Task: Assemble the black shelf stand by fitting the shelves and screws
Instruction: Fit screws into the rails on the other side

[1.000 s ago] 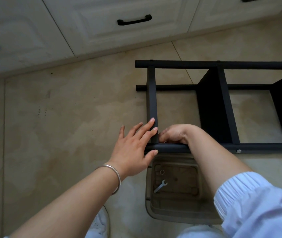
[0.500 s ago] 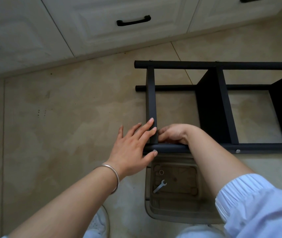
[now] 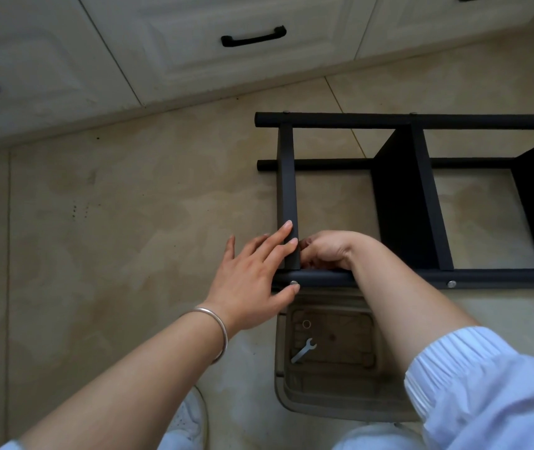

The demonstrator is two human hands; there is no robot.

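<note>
Now left hand (image 3: 252,280) flat against crossbar (image 3: 287,196), right hand (image 3: 325,250) beside.

The tiled floor (image 3: 129,222) in front of me carries the black shelf stand (image 3: 402,203) on its side, and a clear tray (image 3: 340,407) just beside it.

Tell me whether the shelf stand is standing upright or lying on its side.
Lying on its side: the shelf stand has its long poles running flat along the floor tiles, and its shelf panels stand on edge.
</note>
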